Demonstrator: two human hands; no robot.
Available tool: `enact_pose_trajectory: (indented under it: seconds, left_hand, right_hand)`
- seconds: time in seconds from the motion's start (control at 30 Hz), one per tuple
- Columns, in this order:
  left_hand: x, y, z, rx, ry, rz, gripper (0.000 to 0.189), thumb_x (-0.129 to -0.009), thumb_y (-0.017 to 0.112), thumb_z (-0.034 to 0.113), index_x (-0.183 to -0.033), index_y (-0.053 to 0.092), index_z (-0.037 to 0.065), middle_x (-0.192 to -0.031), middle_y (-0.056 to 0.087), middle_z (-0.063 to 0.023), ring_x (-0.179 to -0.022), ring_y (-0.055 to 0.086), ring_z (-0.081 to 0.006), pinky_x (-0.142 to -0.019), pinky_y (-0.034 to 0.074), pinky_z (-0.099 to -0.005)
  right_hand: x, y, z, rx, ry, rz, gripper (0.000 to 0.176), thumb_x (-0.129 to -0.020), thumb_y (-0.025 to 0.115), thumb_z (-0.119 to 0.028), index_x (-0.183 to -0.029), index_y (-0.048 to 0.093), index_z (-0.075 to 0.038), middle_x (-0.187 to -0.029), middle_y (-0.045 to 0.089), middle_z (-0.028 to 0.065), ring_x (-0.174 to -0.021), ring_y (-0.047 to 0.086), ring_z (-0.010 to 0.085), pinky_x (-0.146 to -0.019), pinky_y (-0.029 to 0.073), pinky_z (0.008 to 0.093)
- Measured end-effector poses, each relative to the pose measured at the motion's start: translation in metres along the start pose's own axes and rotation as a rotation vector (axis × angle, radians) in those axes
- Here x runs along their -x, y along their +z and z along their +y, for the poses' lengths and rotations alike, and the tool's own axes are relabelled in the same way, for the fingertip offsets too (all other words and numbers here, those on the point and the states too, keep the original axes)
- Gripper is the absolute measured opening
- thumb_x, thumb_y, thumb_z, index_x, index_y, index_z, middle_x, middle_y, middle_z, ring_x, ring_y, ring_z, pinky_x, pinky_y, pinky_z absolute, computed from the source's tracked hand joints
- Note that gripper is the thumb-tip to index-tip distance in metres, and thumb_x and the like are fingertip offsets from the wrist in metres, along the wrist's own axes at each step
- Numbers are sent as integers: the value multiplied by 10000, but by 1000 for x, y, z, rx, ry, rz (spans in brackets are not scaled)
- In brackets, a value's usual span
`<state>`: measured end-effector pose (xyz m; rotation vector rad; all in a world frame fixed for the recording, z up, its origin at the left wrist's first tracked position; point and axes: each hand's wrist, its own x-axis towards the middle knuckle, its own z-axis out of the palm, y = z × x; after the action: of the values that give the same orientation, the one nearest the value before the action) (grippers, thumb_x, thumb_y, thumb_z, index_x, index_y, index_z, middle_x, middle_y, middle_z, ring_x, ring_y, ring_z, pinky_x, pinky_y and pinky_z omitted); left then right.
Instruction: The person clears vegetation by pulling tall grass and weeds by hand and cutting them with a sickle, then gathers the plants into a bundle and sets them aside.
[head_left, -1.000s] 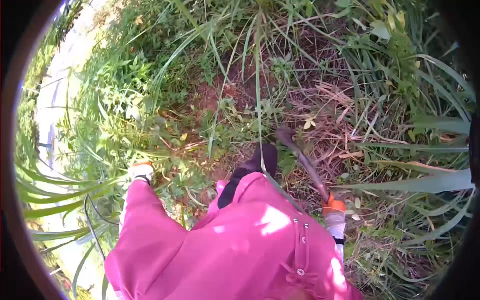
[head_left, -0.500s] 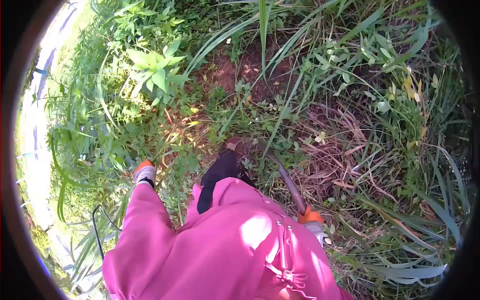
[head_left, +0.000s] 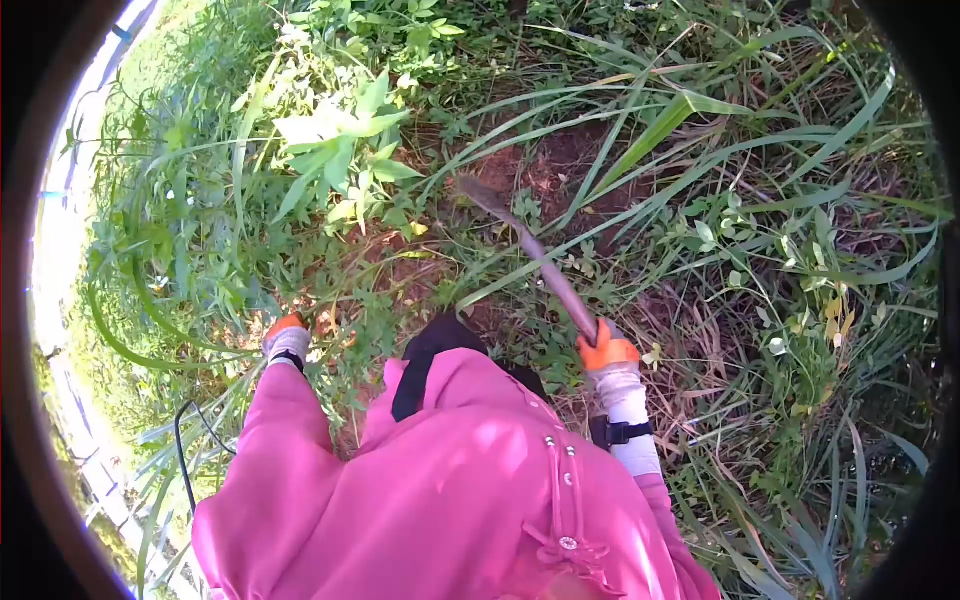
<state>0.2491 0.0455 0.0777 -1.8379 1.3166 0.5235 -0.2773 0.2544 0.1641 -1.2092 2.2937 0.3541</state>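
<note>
My right hand (head_left: 608,350), in an orange and white glove, is wrapped round the handle end of a long brown tool (head_left: 550,270). The tool slants up and left, and its narrow, flattened tip (head_left: 478,192) lies over a patch of reddish soil (head_left: 560,165) among long grass blades. At the left, my left hand (head_left: 286,333), in a similar glove, hangs low beside green weeds (head_left: 340,310). Its fingers are small and partly hidden by leaves, so their pose and anything in them cannot be made out.
A bright broad-leaved plant (head_left: 345,145) stands at the upper left. Long grass blades (head_left: 680,110) arch across the upper right, with dry straw (head_left: 690,350) below them. A thin dark cable (head_left: 182,450) loops beside my left sleeve. My dark footwear or trouser leg (head_left: 445,335) shows below the pink clothing.
My right hand has moved up and forward with the tool, and more of the forearm shows. The tool's tip is now higher and farther left. My left hand has barely moved.
</note>
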Motion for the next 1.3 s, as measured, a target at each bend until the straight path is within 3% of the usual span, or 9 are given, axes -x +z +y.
enact_pose_trajectory:
  seconds: [0.13,0.23,0.43,0.5,0.6,0.8,0.9,0.97,1.3]
  left_hand:
    - [-13,1,-2,-32,4,19,337,-861,588,393,-1141,648,214,-1145,661,-63,-1063,634,-270,-839,516,-451]
    - [2,-8,0,-69,81,73,305,-892,548,367,-1137,640,210,-1113,668,-74,-1035,640,-283,-831,515,-440]
    - [15,-3,7,-105,139,59,322,-909,517,381,-1166,583,198,-1103,659,-104,-1020,635,-300,-816,511,-438]
    - [49,-12,15,-105,172,122,371,-895,526,414,-1191,561,193,-1046,673,-109,-992,645,-304,-803,513,-439]
    - [56,-5,19,-63,185,158,381,-890,529,424,-1193,560,195,-1029,677,-106,-982,648,-307,-798,514,-448]
    - [64,-1,33,-109,207,231,361,-889,529,418,-1172,576,199,-1025,680,-103,-973,650,-313,-783,520,-480]
    - [83,-9,43,-147,267,278,321,-884,527,382,-1143,586,203,-1011,683,-101,-968,653,-316,-778,520,-467]
    - [79,-13,49,-151,233,263,321,-867,539,343,-1155,589,211,-1026,683,-101,-984,653,-315,-786,518,-469]
    - [100,-34,51,-115,275,356,249,-806,610,233,-1028,692,155,-1003,699,-103,-949,673,-293,-750,545,-444]
  right_hand:
    - [-59,24,0,-204,118,64,607,-810,573,-467,-1284,455,-107,-873,665,223,-854,644,405,-797,490,472]
    - [-77,10,-26,-735,399,-174,321,-835,625,-224,-1073,513,-40,-718,588,101,-583,607,191,-490,480,433]
    - [-71,146,77,-348,57,-645,147,-836,586,-59,-978,626,-66,-790,646,122,-646,644,268,-526,528,440]
    - [-7,178,96,-320,546,-585,211,-864,606,-231,-970,662,-56,-727,678,102,-622,676,242,-546,516,368]
    - [96,188,108,38,228,-292,405,-838,633,-356,-1068,613,-24,-925,674,183,-853,678,311,-757,528,412]
    - [155,207,100,-464,570,-470,671,-758,704,-409,-1264,503,-16,-1094,645,200,-1028,622,354,-873,501,431]
    - [162,162,60,-726,683,-436,574,-795,668,-358,-1222,501,-12,-944,666,186,-844,666,339,-730,537,453]
    - [153,187,68,-1146,746,-414,196,-867,557,-162,-989,465,-40,-593,488,71,-437,488,189,-416,453,404]
    - [163,172,71,-978,696,-406,286,-893,597,-224,-1046,478,-13,-709,575,103,-539,577,206,-461,498,354]
